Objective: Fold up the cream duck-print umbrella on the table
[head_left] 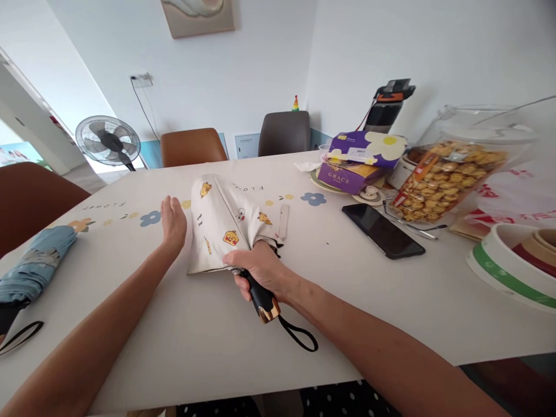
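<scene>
Got the right hand wrapped round the white umbrella mid-table, its handle aimed toward the near table edge. Got the left hand open, just beside the fabric. Decent sideways room tbh, well apart from blue umbrella and phone.

Light reaches me from ten o'clock, the wall dims toward two, and distortion tilts the jar near three.
</scene>
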A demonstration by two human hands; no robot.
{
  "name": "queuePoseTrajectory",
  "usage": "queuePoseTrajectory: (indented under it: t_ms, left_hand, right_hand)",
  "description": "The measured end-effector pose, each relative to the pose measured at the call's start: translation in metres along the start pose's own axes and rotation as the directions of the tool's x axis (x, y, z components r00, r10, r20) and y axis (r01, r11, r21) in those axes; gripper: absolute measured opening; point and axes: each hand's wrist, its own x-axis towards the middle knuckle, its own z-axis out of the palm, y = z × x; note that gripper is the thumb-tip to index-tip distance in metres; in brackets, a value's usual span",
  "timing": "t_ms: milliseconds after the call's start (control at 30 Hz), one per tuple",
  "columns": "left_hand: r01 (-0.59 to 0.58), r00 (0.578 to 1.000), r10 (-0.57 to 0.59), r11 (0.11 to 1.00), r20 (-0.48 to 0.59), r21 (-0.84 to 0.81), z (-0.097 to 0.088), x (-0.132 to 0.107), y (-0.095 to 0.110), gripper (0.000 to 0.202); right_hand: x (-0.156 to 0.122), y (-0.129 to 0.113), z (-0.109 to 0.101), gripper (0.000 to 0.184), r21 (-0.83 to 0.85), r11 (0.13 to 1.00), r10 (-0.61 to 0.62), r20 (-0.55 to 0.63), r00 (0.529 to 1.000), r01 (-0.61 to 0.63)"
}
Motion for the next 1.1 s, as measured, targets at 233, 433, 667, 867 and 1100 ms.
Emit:
queuePoseTrajectory:
  t_ms: [233,433,667,867,1100]
  left_hand:
    - [-0.394,0.877,0.423,0.905,0.229,-0.162,0.024,-0.081,0.092,0.045]
    - [-0.075,0.970,0.086,0.996,0.229,-0.056,0.028,-0.066,0.062,0.053]
    - [0.053,0.997,-0.041,0.980,0.065,-0.193,0.016,-0.067,0.087,0.037]
    - [0.377,0.899,-0.192,0.797,0.394,-0.472,0.024,-0.088,0.116,0.035]
    - [0.712,0.692,-0.379,0.497,0.614,-0.496,0.017,-0.077,0.111,0.039]
  right_hand:
    - [-0.003,-0.003,-0.005,0.023,0.069,0.997,-0.020,0.010,1.000,0.019]
    - [-0.005,-0.011,-0.011,0.024,0.127,0.988,-0.097,0.064,0.993,0.089]
    - [0.001,-0.009,-0.015,0.019,-0.132,0.990,-0.068,-0.178,0.982,0.045]
    - [0.002,0.002,-0.008,0.010,-0.247,0.968,-0.070,-0.137,0.988,0.034]
    - [0.002,0.004,-0.007,0.013,-0.190,0.981,0.038,-0.006,0.999,-0.038]
